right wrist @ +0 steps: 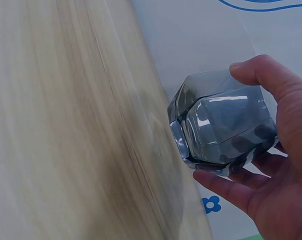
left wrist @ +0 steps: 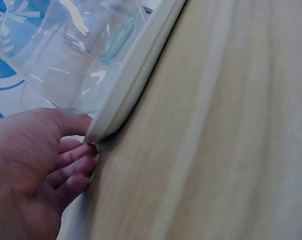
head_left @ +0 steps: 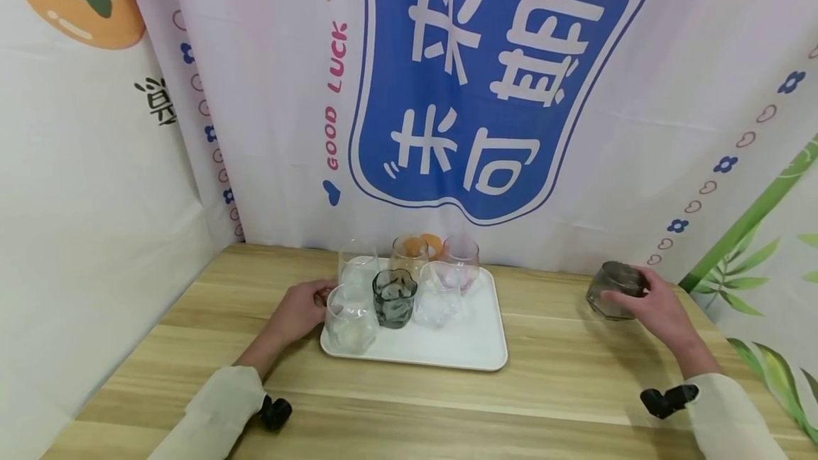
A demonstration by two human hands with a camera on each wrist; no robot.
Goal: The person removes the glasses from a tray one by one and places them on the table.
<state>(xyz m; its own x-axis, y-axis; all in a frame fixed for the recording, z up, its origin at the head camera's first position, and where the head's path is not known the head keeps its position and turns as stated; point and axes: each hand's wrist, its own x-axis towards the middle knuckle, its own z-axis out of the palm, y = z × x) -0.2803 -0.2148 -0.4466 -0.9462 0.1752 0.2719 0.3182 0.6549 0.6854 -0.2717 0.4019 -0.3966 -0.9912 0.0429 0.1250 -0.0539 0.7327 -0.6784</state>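
My right hand (head_left: 661, 311) grips a dark grey, faceted drinking glass (head_left: 615, 291) near the table's right side. In the right wrist view the thumb lies along one side of this glass (right wrist: 226, 125) and the fingers curl round the other, its thick base toward the table. At the white tray (head_left: 441, 350), my left hand (head_left: 303, 312) pinches the left edge, thumb at the rim and fingertips curled against its underside in the left wrist view. Right beside that hand stands a clear glass (head_left: 351, 325). A second dark grey glass (head_left: 394, 300) stands on the tray.
Other glasses on the tray are clear (head_left: 437, 300), amber-tinted (head_left: 409, 254) and pink-tinted (head_left: 461, 258), with another clear glass (head_left: 358, 261) at the back left. A printed cloth (head_left: 287, 162) hangs along the wooden table's (head_left: 396, 410) back edge.
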